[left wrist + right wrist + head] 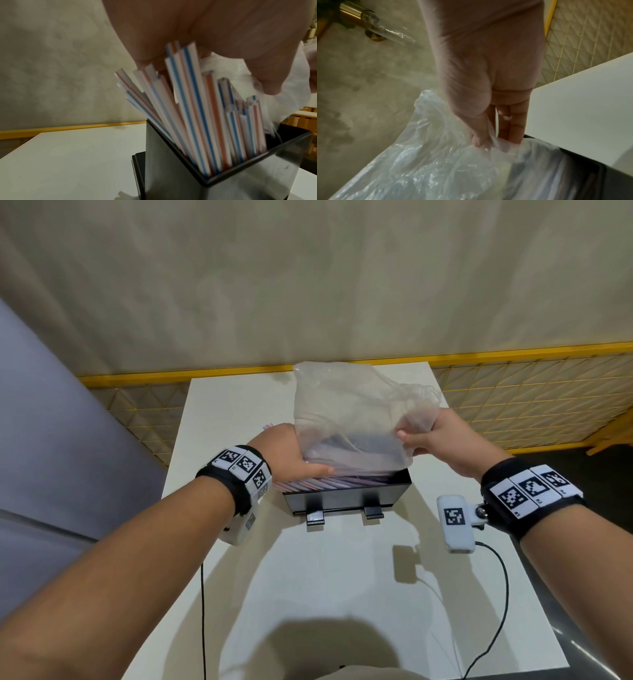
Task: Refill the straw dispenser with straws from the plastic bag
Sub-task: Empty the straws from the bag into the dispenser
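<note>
Translucent plastic bag (346,412) held over black straw dispenser (346,498), mouth down, between both hands. Step in hand, judged: emptying straws from bag into dispenser; nearly done, since striped straws (188,108) already stand packed in the bin and bag looks mostly slack.

Right hand (442,440): raised at right edge of bag, thumb and fingers pinched tight on a gather of film; right wrist view confirms fingertips (479,140) clamped on plastic. Wrist bent slightly, forearm coming in from lower right.

Left hand (291,453): low at left side of bag, just above dispenser's left end. Fingers reach under the bag and over straw tops; left wrist view blurred, thumb and fingers curled loosely over straw ends. Firm grasp or mere steadying: cannot tell.

Next move, judged: lift bag clear with right hand while left holds straws down, then level straws so they lie inside dispenser. Risk: straws dragged out with the film.

White table (308,577) below both wrists.
</note>
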Action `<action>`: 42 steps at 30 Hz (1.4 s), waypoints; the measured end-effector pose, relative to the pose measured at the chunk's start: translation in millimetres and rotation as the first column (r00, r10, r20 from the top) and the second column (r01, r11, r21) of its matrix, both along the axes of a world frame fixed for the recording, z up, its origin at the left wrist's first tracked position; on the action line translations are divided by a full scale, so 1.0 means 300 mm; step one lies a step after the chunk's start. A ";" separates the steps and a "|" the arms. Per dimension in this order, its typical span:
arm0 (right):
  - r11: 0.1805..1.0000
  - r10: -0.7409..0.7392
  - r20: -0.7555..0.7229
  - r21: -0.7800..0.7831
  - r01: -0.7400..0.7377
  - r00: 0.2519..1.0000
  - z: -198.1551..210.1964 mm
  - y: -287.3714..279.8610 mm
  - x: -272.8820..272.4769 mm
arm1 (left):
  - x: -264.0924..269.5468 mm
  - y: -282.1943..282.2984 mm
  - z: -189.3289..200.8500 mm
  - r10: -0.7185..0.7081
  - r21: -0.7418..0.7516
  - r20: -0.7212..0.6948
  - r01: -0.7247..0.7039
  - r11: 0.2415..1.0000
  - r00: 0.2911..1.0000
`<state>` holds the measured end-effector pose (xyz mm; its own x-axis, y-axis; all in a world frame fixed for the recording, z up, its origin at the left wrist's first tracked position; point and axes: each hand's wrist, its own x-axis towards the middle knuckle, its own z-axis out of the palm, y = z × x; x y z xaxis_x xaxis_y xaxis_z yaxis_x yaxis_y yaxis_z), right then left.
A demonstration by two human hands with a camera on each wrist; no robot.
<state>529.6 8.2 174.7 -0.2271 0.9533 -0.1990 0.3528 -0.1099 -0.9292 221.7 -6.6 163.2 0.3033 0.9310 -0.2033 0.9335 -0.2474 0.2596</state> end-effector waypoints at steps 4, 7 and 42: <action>0.996 -0.060 -0.111 -0.075 0.052 0.992 -0.015 -0.016 0.021 | 0.023 -0.023 0.046 0.032 -0.061 0.047 -0.029 0.998 0.998; 0.989 -0.093 -0.169 -0.133 0.071 0.981 -0.016 -0.025 0.039 | 0.034 -0.036 0.070 0.030 -0.056 0.064 -0.026 0.998 0.998; 0.969 -0.207 -0.240 -0.185 0.165 0.948 0.042 -0.041 0.111 | -0.014 -0.023 0.038 -0.037 -0.032 0.089 0.040 0.999 0.995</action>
